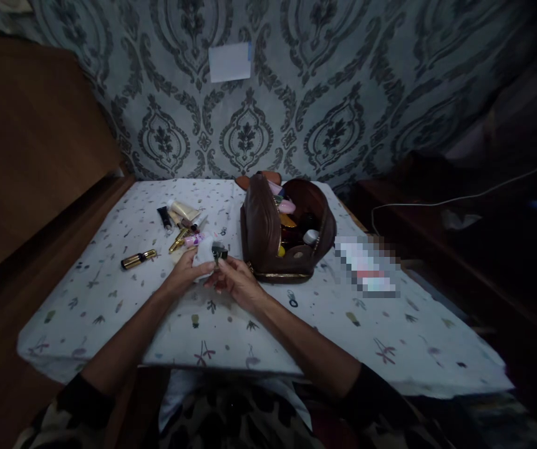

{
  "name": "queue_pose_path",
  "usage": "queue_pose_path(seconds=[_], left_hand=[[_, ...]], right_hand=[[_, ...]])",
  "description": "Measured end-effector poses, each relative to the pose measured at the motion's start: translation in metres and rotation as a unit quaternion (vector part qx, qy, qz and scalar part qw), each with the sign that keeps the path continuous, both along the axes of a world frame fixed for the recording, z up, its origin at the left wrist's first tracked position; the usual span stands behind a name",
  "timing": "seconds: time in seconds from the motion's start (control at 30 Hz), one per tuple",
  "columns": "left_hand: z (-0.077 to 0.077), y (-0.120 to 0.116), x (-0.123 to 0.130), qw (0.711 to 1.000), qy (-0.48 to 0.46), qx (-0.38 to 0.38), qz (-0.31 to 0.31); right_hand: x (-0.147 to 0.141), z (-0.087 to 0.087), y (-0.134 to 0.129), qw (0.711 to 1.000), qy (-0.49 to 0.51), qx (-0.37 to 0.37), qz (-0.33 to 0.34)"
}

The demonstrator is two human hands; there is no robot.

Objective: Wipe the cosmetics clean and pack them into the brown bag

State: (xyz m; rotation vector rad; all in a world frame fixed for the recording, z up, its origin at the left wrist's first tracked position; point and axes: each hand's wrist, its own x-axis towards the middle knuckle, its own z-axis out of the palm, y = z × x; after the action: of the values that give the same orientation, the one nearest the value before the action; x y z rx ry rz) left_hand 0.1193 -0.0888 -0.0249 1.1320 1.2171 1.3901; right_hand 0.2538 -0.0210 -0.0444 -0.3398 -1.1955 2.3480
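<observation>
Over the middle of the table, my left hand [186, 272] is closed on a white cloth or tissue [204, 251]. My right hand [240, 284] pinches a small dark, shiny object [220, 252] against the white piece; its kind is unclear. Just right of my hands stands a brown toiletry bag [261, 227], unzipped and gaping, with a white-capped container [311, 237] and other items inside. Cosmetics lie left of and beyond my hands: a cream tube [184, 209], a black tube [164, 219] and a pink-and-white tube [193, 239]. A black-and-gold cosmetic tube [138, 259] lies apart, nearer the left side.
A white patterned cloth [156, 324] covers the table. To the right of the bag is a pixelated flat item [366, 267]. Wooden furniture [38, 125] borders the left side, and a pale cable [418, 204] runs across dark furniture at right. Patterned wallpaper rises behind.
</observation>
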Motion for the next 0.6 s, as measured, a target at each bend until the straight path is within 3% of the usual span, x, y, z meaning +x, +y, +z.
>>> queue_pose_path(seconds=[0.2,0.43,0.6], left_hand=[[-0.007,0.003,0.001,0.996,0.014,0.018,0.092],[-0.015,0.003,0.003,0.964,0.166,0.063,0.197],[-0.012,0.002,0.004,0.948,0.171,0.058,0.264]], right_hand=[[-0.005,-0.005,0.001,0.995,-0.031,-0.066,-0.064],[-0.005,-0.004,0.000,0.991,-0.017,-0.120,-0.054],[-0.004,-0.003,-0.003,0.989,-0.020,-0.136,-0.057]])
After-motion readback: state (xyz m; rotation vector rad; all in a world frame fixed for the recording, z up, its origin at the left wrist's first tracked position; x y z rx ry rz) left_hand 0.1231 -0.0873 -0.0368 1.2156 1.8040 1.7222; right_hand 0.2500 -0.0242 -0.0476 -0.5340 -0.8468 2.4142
